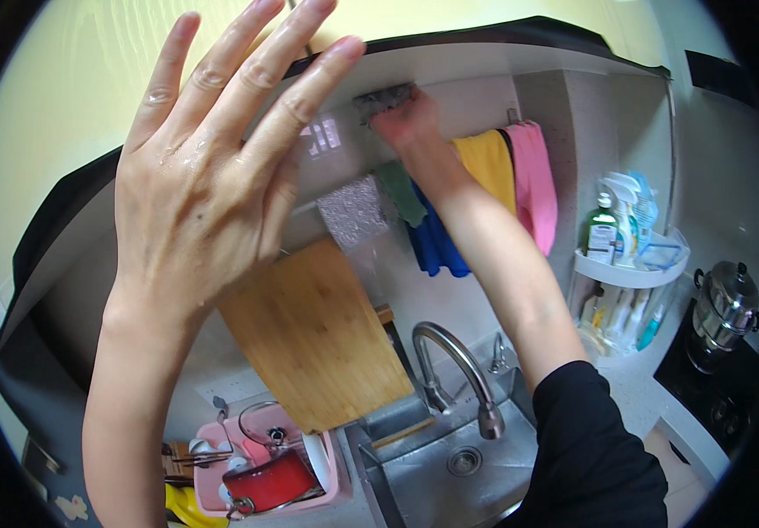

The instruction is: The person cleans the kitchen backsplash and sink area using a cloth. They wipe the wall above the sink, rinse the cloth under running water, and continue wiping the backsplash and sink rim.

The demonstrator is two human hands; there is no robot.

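Note:
My left hand (204,158) is raised close to the camera, wet, fingers spread, in front of the yellow cabinet doors (69,79); it holds nothing. My right hand (409,119) reaches up beneath the cabinet's underside, gripping a grey cloth (383,100) against the upper part of the wall. Below that arm hang a yellow cloth (492,165), a pink cloth (533,178), a blue cloth (435,247), a green cloth (400,191) and a silvery cloth (354,212).
A wooden cutting board (320,336) leans behind the steel sink (478,462) with its curved faucet (452,336). At lower left, a pink dish rack (340,488) holds a red pot (270,480). Bottles fill a corner shelf (627,274) near a steel steamer pot (725,307).

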